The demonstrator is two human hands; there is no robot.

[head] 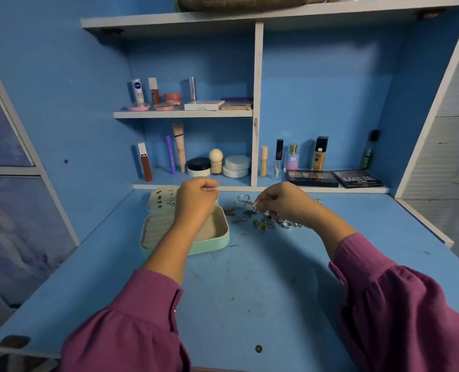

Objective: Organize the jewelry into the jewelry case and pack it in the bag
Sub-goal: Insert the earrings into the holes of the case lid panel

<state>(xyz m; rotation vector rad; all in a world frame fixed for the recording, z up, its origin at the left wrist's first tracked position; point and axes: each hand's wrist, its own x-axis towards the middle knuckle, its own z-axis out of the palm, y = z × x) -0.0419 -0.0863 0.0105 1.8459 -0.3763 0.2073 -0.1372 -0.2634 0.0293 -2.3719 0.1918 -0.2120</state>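
Note:
A mint-green jewelry case lies open on the blue desk, its beige-lined tray toward me and its lid behind it with several small earrings on it. My left hand hovers over the case, fingers curled, pinching something thin and silvery at its tip. To the right, my right hand pinches a small silver piece above a loose pile of jewelry with rings, hoops and green-stoned pieces. A brown bag lies on the top shelf, partly cut off.
Cosmetics fill the shelves behind: lip tubes, jars, bottles and two dark palettes at the right. The desk's front and right sides carry only small specks. Blue side walls close in the desk on both sides.

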